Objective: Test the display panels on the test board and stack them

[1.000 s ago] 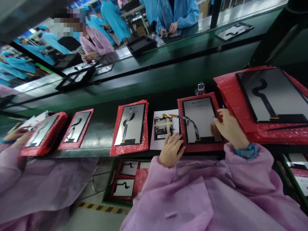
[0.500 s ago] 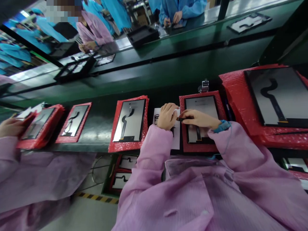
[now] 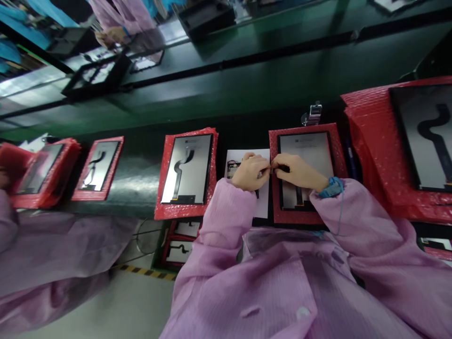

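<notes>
The grip of the left hand (image 3: 250,172) and that of the right hand (image 3: 298,170) are brought together at the fingertips; whether anything is pinched there cannot be told. The LCD panel (image 3: 316,148) is partly covered by the right hand, its flex cable (image 3: 299,195) seen at six o'clock. A second ago the hands were held apart and the cable lay uncovered. The printed sheet (image 3: 262,201) is partly hidden by the left hand. A pen (image 3: 351,159) is seen at three o'clock, another panel (image 3: 193,165) at nine.
</notes>
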Motion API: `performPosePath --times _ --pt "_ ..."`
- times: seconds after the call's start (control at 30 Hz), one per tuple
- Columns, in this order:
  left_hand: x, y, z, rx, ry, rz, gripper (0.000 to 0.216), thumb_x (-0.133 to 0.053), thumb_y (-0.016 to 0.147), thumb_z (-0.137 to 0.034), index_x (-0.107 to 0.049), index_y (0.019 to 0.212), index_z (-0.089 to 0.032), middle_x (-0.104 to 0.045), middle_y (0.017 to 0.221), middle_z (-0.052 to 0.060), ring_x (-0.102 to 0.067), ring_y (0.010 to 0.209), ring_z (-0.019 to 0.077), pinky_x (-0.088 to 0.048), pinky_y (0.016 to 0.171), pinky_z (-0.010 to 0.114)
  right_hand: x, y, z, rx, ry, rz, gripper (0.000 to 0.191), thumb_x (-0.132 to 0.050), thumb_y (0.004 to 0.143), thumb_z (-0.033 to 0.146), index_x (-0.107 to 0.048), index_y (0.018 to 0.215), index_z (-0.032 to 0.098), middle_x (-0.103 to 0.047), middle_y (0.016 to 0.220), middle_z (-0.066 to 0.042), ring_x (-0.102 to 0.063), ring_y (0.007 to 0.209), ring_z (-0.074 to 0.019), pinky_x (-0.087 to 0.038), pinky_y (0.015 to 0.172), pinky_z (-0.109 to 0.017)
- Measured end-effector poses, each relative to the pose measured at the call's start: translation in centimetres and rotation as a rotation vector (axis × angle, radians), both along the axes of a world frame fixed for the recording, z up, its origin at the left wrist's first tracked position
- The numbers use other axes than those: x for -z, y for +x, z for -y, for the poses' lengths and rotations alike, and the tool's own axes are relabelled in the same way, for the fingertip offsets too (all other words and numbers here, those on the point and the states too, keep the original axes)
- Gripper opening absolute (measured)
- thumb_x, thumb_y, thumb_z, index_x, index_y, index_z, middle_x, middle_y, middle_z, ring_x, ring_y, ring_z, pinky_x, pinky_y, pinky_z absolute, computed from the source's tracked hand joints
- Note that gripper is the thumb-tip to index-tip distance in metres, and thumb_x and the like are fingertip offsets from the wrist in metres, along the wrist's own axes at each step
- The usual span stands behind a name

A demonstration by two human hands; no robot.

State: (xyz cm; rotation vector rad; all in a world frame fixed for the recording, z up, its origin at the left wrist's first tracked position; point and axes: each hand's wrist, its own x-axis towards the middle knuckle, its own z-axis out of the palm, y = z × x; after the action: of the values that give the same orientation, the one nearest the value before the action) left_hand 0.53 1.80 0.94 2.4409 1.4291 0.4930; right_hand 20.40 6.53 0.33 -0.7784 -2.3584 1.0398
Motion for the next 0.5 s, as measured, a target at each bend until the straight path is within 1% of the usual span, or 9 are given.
performPosePath --times 0.1,0.23,0.37,0.5 --pt "0.05 0.15 -0.01 0.002 0.006 0.005 0.017 -0.047 0.085 -0.017 -0.054 0.07 -0.021 -0.066 0.072 0.003 -0.061 0.078 0.0201 -0.042 0.092 0.042 -0.02 -0.02 0.01 0.0 -0.01 -0.005 0.004 -0.053 0.079 0.021 -0.055 0.076 0.022 -0.065 0.082 -0.004 -0.056 0.08 -0.0191 -0.044 0.078 -0.034" --pt "0.26 0.22 -0.08 -0.004 0.027 0.015 0.019 -0.047 0.087 -0.017 -0.054 0.07 -0.021 -0.066 0.073 0.003 -0.061 0.076 0.0198 -0.042 0.09 0.042 -0.08 0.15 -0.18 -0.028 -0.049 0.0 0.008 -0.053 0.084 0.026 -0.057 0.078 0.022 -0.066 0.085 -0.005 -0.058 0.084 -0.0205 -0.045 0.082 -0.035" --pt "0.44 0.15 -0.13 -0.003 0.043 0.023 0.021 -0.046 0.089 -0.018 -0.053 0.07 -0.021 -0.067 0.074 0.003 -0.06 0.076 0.0192 -0.041 0.09 0.041 -0.05 0.26 -0.32 -0.041 -0.054 0.0 0.012 -0.052 0.086 0.029 -0.057 0.078 0.022 -0.065 0.084 -0.005 -0.056 0.082 -0.0198 -0.044 0.08 -0.034" --pt "0.5 0.29 -0.13 0.0 0.042 0.012 0.023 -0.045 0.091 -0.018 -0.054 0.07 -0.021 -0.067 0.074 0.003 -0.06 0.077 0.0196 -0.041 0.091 0.042 0.18 0.23 -0.48 -0.06 -0.053 0.0 0.021 -0.052 0.091 0.037 -0.055 0.076 0.022 -0.064 0.083 -0.005 -0.055 0.081 -0.0199 -0.043 0.08 -0.035"
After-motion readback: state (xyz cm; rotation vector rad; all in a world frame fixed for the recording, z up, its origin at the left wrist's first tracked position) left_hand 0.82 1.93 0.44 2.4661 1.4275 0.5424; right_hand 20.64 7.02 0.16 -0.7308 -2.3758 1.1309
